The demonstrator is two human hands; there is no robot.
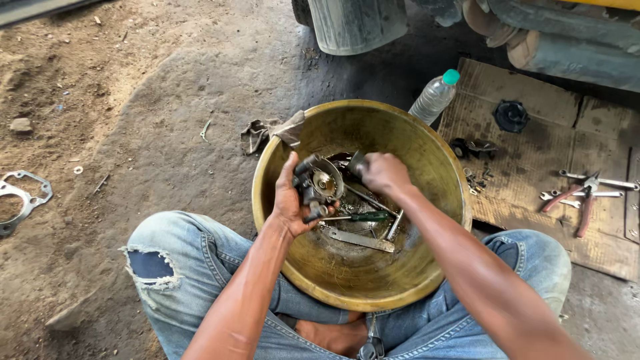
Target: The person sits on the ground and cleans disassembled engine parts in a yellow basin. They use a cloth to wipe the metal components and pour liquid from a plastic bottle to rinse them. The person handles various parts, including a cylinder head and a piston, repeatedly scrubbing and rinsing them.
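The left hand (291, 200) wraps its fingers around a grimy grey metal engine part with a round disc-like face and stubby fittings (317, 187), gripping it firmly from the side and holding it just above the bottom of a large, dented brass-coloured metal basin (437, 167). The right hand (383, 173) is closed over something small and dark at the part's upper edge; what it pinches is too hidden to identify.

Below the hands, in a shallow pool of dark oily liquid, lie a green-handled screwdriver (363, 217), a flat steel strip (360, 240) and a thin steel rod tool (395, 227). The basin rests between the person's knees in torn, faded blue jeans (180, 260).

The risk lies in the oil: the part looks slick and irregular, so a wet grip could let it slip and drop onto the tools beneath, splashing dirty liquid or knocking a fitting. A small piece freed from it could sink out of sight in the murky pool.

Further out, a crumpled dirty rag (267, 132) lies touching the basin's rim on packed, dusty earth. On the person's right, a stained sheet of brown cardboard (533, 160) carries red-handled pliers (577, 200), slim steel spanners (600, 181), a black round cap (511, 116) and scattered small screws. A clear plastic bottle with a turquoise cap (435, 97) leans beside the basin. Far to the left, a thin metal gasket (23, 200) lies on the ground.
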